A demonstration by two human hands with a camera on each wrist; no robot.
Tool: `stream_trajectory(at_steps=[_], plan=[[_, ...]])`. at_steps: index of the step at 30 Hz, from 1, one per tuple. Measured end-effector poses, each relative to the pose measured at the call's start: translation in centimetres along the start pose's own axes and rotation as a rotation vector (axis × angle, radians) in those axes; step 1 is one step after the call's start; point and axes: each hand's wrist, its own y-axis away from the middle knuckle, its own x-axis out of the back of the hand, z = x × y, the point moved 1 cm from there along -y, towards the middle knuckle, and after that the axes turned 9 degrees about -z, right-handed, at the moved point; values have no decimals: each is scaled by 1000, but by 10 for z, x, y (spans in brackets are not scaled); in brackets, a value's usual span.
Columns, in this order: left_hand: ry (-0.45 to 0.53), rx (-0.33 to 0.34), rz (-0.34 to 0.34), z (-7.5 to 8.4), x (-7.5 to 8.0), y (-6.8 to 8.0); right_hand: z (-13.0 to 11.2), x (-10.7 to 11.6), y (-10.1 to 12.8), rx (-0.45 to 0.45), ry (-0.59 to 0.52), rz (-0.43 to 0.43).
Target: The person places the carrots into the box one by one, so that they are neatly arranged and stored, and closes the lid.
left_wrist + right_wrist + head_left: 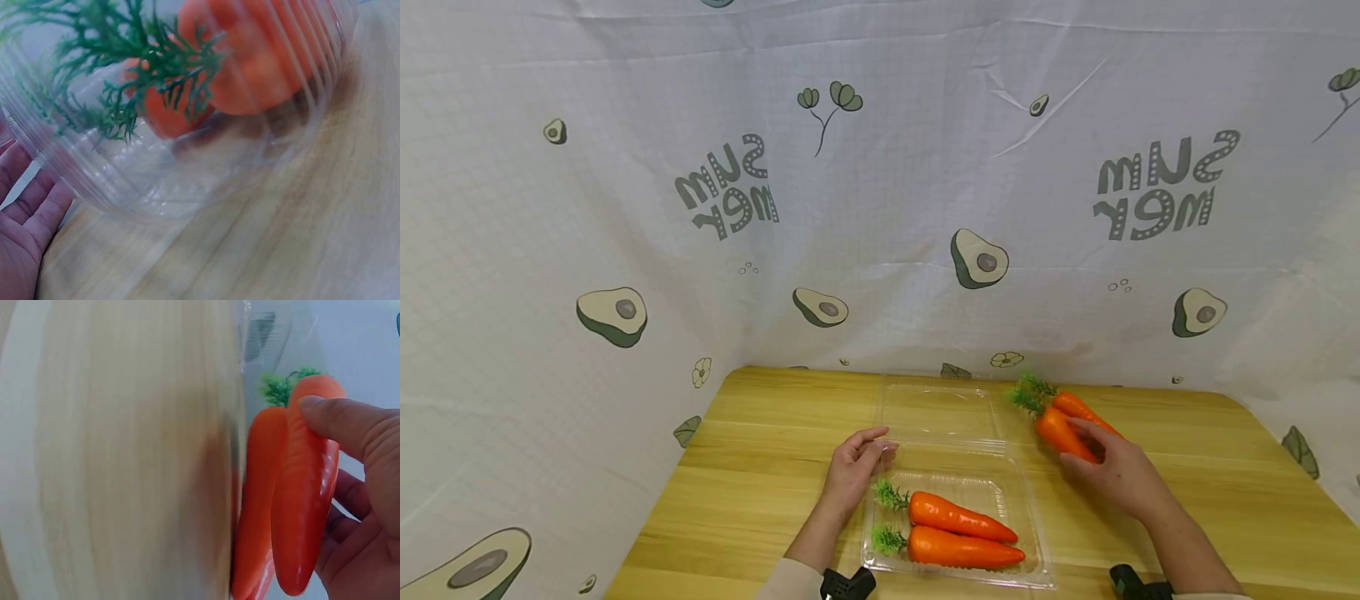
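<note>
Glossy carrots [958,548], plas. box [1028,512]

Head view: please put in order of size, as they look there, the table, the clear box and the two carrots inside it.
Largest: table
Next: clear box
Smallest: rear carrot and front carrot, too alike to rank.

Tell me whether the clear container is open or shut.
Open: the lid lies back beyond the base, leaving two carrots inside uncovered.

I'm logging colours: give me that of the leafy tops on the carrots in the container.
The leafy tops are green, shown best in the head view.
</note>
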Motion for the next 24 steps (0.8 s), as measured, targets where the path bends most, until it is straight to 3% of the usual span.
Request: stream_trajectory(at_steps=[16, 24], plan=[[-1, 1, -5, 1, 1, 0, -16, 6, 0, 15, -28, 10], [-4, -2, -5, 1, 0, 1, -25, 5, 2, 69, -26, 47]])
